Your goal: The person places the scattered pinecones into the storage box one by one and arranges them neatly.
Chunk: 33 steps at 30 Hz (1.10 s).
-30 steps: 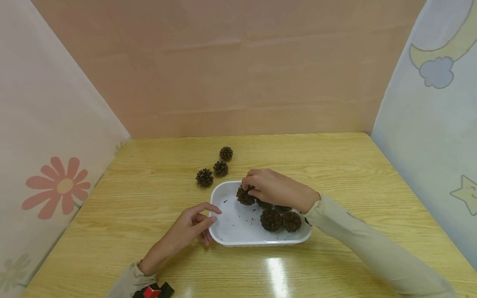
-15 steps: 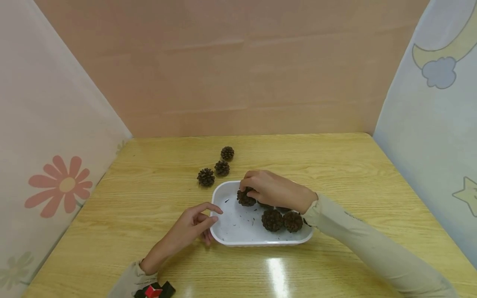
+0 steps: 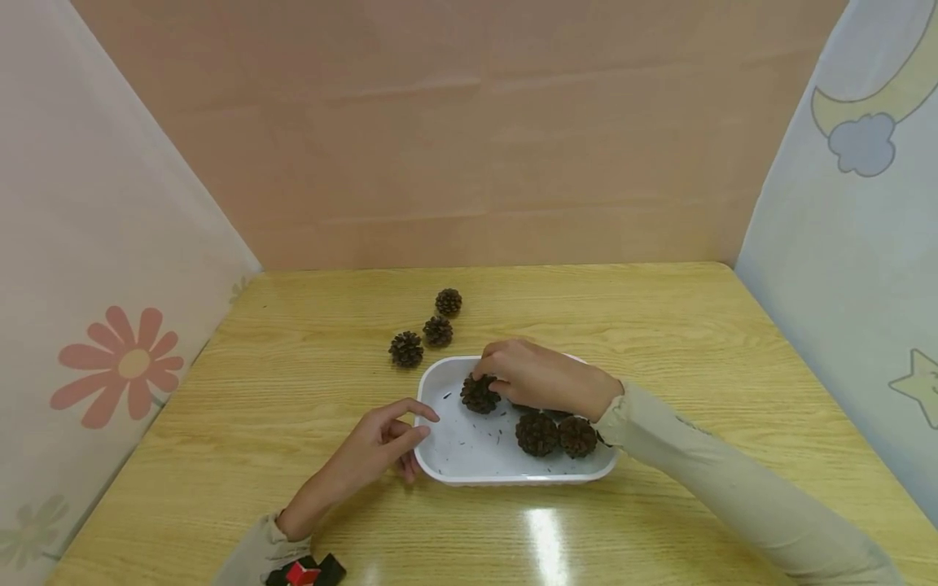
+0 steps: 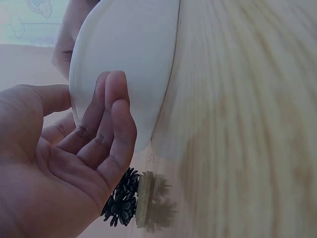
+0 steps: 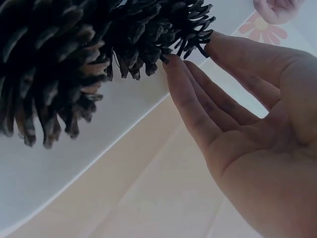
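A white rectangular tray (image 3: 458,460) with rounded corners sits on the wooden table. My left hand (image 3: 370,443) holds its left end; in the left wrist view the thumb is at the rim and the other fingers curl by the outer wall (image 4: 133,44). Inside the tray, toward the back, my right hand (image 3: 542,378) pinches a brown pine cone (image 3: 479,395) between thumb and fingertips. Two more pine cones, one left (image 3: 536,434) and one right (image 3: 577,437), lie in the tray's front right. Others behind them are mostly hidden under the right hand.
Beyond the tray's back left corner, three pine cones, a near one (image 3: 406,349), a middle one (image 3: 438,331) and a far one (image 3: 449,302), lie on the table (image 3: 659,325). Small dark flakes dot the tray floor. Cloth walls enclose the back and sides.
The right hand and its pine cone have shifted slightly toward the front of the tray and lower. The left hand stays at the tray's left end.
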### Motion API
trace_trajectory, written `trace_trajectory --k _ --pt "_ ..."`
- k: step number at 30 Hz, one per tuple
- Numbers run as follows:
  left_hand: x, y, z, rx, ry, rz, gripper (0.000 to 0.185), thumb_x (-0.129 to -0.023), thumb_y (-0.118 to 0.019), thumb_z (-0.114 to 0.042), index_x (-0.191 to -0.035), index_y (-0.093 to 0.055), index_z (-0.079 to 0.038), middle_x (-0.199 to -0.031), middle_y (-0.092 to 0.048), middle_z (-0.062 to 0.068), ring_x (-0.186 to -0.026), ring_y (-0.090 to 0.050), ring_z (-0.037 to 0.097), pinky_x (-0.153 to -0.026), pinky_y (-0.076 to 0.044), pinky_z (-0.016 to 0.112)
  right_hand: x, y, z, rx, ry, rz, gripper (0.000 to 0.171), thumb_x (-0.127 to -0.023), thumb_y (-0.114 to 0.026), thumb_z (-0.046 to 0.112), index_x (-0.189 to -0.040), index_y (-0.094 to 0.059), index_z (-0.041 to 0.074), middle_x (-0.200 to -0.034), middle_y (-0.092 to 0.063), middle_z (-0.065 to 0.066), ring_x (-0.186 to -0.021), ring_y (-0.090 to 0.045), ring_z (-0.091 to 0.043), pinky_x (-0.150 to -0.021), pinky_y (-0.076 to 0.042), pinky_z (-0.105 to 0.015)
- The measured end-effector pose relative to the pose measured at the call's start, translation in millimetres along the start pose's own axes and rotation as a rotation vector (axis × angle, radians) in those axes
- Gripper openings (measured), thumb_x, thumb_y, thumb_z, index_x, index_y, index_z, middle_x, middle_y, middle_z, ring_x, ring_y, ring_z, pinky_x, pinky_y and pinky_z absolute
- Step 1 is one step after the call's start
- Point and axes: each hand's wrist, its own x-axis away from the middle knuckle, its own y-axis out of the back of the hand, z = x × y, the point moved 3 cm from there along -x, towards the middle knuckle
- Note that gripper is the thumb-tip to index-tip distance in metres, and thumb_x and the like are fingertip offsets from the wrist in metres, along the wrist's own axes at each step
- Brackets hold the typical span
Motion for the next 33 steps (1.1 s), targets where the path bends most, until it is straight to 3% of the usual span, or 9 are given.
trace_trajectory --k 13,25,33 --pt "0.1 -0.2 0.0 -0.017 0.008 -0.01 0.034 -0.104 -0.056 -0.023 -0.129 -0.058 0.001 -0.067 -0.065 0.021 -0.056 -0.066 0.033 -0.054 -0.058 0.051 2 4 2 -0.023 0.013 -0.016 0.025 -0.092 -0.068 -0.001 -0.114 -0.075 0.008 -0.11 -0.071 -0.006 -0.098 -0.068 -0.016 -0.082 -0.057 -0.027" --pt "-0.3 0.1 0.2 -0.021 0.018 -0.018 0.034 -0.104 -0.057 -0.023 -0.128 -0.058 0.001 -0.068 -0.065 0.023 -0.056 -0.066 0.034 -0.055 -0.058 0.05 -7 21 1 -0.009 0.048 -0.105 0.02 -0.093 -0.068 0.002 -0.111 -0.075 0.007 -0.109 -0.071 -0.006 -0.095 -0.068 -0.017 -0.079 -0.057 -0.029" --pt "-1.5 -0.2 0.8 -0.008 0.016 -0.012 0.035 -0.104 -0.056 -0.023 -0.128 -0.057 0.001 -0.068 -0.066 0.023 -0.056 -0.066 0.032 -0.054 -0.058 0.05 -15 28 -5 0.01 0.025 -0.133 0.022 -0.092 -0.07 0.004 -0.114 -0.072 0.004 -0.113 -0.07 -0.009 -0.104 -0.067 -0.023 -0.087 -0.056 -0.036"
